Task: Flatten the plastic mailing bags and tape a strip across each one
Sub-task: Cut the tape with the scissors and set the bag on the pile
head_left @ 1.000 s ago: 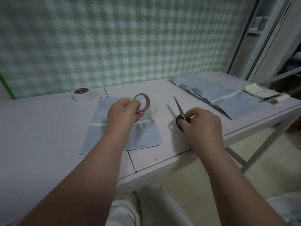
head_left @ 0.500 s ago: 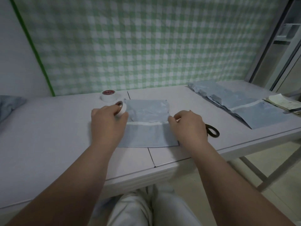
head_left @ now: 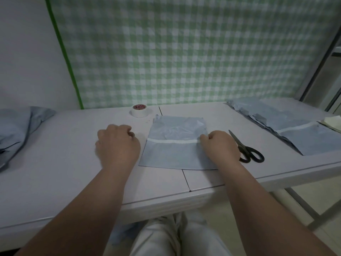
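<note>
Left hand: knuckles up over the bare table, just left of the mailing bag; fingers curled and motion-blurred, so I cannot tell whether they hold anything.
Right hand: curled fingertips pinch the bag's right edge, at the end of the tape strip.
Left pile: crumpled grey-blue plastic bags, soft folds, cut off by the left edge.
Table: smooth pale top with a thin dark seam running toward the front edge.
Tape roll: short white cylinder, red print on its core, standing near the back wall.
Mailing bag: grey-blue plastic rectangle, flat at the centre of the table; upper half wrinkled and glossy, lower half smooth.
Tape strip: narrow white band straight across the bag's middle.
Scissors: dark blades and black loop handles, lying just right of the right hand.
Right pile: overlapping grey-blue bags, one with a white strip.
Paper: pale sheets, mostly out of frame.
</note>
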Tool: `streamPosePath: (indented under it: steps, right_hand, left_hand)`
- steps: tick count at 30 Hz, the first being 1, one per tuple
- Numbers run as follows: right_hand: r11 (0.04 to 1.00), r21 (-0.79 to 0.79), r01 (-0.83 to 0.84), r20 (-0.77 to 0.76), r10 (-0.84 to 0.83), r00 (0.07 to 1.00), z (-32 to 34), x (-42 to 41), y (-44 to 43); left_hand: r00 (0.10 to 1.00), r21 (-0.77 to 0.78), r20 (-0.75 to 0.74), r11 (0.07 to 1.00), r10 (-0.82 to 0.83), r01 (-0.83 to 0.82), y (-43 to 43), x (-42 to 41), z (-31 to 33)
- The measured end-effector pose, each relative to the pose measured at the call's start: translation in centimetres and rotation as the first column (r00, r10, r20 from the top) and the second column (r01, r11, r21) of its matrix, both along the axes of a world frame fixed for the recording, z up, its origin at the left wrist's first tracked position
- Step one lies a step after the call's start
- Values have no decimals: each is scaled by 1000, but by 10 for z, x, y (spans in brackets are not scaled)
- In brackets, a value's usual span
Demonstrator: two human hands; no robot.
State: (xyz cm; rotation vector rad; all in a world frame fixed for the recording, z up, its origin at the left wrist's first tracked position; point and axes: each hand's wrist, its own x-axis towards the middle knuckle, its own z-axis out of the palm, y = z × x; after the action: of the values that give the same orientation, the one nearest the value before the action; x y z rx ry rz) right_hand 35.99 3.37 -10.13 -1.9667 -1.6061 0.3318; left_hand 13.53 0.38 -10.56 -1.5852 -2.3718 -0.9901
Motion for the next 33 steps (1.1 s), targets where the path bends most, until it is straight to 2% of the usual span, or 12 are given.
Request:
streamPosePath:
  steps: [2,4,8,11,16,20,23,25,28,30,31,33]
  right_hand:
    - [998,50,-31,-113,36,993,0,3,1]
    - [994,99,-50,-244,73,967,1,5,1]
    - [991,81,-108,-504,135,853,-1,11,1]
    - [991,47,-128,-666,126,735,0,13,1]
    - [993,-108,-54,-730,-42,682,6,19,8]
    - [981,-181,-70,-642,-64,764,10,18,10]
    - [965,-218,-143,-670,-42,741,13,12,13]
    - [960,-229,-162,-724,-57,687,16,6,13]
    - [935,-216,-281,-885,-67,460,30,1,15]
    - [934,-163,-319,-939,-48,340,40,5,24]
    - [936,-140,-323,-953,-39,299,44,9,30]
    - [939,-70,-337,-980,-2,198,52,16,43]
  left_hand:
    - [988,158,4,976,-154,151,-1,6,0]
    - [931,195,22,915,-364,353,-5,18,1]
    - [802,-33,-51,804,-594,594,-4,31,-4]
    - [805,-203,-159,817,-572,540,0,31,-9]
    - [832,-188,-139,840,-536,510,-2,34,-9]
    - [905,-58,63,904,-420,424,-1,33,1]
    - [865,-15,404,943,-300,334,3,36,12]
    - [709,0,661,945,-245,326,7,41,17]
    - [249,79,951,922,-185,380,16,51,31]
    - [-142,194,979,877,-145,440,25,58,39]
    - [-287,250,950,859,-127,447,30,61,41]
    - [-472,338,875,833,-106,439,40,66,40]
